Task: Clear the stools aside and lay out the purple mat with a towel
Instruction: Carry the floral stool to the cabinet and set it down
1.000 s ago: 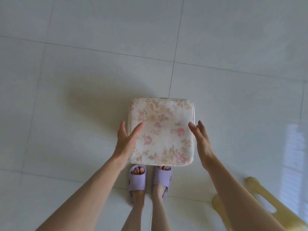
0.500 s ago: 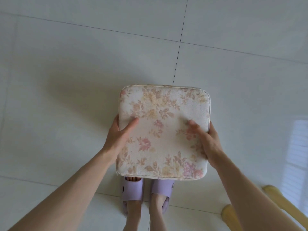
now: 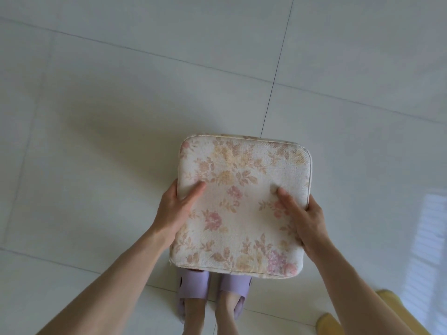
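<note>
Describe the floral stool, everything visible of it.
The floral stool shows only its square padded seat with rounded corners and a piped edge. The seat is covered in cream woven-looking fabric printed with faded pink and tan flowers. Its legs are hidden beneath. The top faces the camera, roughly level. The left hand grips its left edge and the right hand its right edge, with both thumbs on top. Its near edge hides the toes of the purple slippers, above a pale tiled floor.

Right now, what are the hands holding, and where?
The flowery stool, by its seat's sides: left hand on the left edge, right hand on the right.
</note>
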`<state>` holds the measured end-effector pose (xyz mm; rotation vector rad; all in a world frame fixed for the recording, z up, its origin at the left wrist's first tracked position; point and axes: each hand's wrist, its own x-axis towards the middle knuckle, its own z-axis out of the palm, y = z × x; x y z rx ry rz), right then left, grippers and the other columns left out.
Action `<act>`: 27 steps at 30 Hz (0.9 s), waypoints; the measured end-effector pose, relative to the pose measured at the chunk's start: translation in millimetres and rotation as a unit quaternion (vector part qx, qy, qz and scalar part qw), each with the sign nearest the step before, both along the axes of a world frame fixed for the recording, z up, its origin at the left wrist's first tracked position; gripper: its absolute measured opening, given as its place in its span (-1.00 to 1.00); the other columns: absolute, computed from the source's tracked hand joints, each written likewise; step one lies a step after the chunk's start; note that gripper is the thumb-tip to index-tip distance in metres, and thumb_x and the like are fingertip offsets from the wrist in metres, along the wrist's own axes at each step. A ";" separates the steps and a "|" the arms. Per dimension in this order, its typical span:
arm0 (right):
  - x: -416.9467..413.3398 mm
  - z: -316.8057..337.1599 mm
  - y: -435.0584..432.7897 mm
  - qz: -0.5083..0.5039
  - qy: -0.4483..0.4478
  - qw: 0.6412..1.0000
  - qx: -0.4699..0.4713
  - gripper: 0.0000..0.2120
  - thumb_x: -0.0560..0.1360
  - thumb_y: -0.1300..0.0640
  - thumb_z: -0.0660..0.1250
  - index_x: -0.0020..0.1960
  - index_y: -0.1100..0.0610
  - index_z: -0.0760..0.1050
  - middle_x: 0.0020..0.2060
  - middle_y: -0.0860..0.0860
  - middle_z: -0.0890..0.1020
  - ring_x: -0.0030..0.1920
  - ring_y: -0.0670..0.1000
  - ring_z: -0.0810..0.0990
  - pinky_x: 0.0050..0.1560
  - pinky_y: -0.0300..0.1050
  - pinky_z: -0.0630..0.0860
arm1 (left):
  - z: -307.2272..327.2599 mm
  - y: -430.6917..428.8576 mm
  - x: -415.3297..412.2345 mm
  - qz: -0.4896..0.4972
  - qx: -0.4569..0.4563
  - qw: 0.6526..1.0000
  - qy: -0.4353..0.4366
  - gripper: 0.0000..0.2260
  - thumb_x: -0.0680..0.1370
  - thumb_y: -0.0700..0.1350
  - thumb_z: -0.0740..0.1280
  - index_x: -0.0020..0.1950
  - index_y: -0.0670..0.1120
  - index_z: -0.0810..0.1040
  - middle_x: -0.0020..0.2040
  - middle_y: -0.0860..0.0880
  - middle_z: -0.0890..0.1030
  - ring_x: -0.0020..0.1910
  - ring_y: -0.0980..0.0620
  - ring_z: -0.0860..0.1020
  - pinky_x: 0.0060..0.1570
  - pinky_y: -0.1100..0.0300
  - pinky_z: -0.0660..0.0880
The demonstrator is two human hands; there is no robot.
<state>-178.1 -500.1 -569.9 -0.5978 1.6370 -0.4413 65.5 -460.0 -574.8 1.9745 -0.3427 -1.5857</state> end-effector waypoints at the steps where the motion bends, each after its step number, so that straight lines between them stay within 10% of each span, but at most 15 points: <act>1: 4.2 9.6 -5.7 0.003 -0.001 1.000 -0.001 -0.55 0.28 -0.17 0.45 0.10 0.00 0.54 -0.09 -0.01 0.72 -0.14 -0.04 0.72 -0.15 -0.06 0.65 | 9.8 -3.1 3.8 0.001 0.001 1.000 -0.002 -0.63 0.42 0.12 0.42 0.19 0.04 0.52 0.04 0.02 0.67 -0.03 0.05 0.67 -0.03 0.05 0.62; 11: 82.6 134.9 -103.6 0.043 -0.033 0.998 -0.041 -0.77 0.40 -0.11 0.42 0.00 -0.08 0.50 -0.11 -0.05 0.68 -0.16 -0.10 0.67 -0.37 -0.32 0.55 | 139.6 -82.9 75.9 0.036 -0.043 0.998 -0.038 -0.61 0.43 0.13 0.42 0.18 0.00 0.52 0.01 0.00 0.66 -0.08 0.02 0.66 -0.20 0.20 0.60; 27: 300.7 216.3 -318.9 0.071 -0.050 0.992 -0.089 -0.65 0.38 -0.17 0.39 0.08 -0.01 0.50 -0.06 0.01 0.68 -0.08 0.00 0.67 -0.22 -0.15 0.60 | 227.7 -280.5 286.4 0.063 -0.115 0.990 -0.050 -0.56 0.36 -0.13 0.53 0.19 -0.02 0.50 0.00 0.03 0.65 -0.10 0.09 0.66 -0.27 0.32 0.56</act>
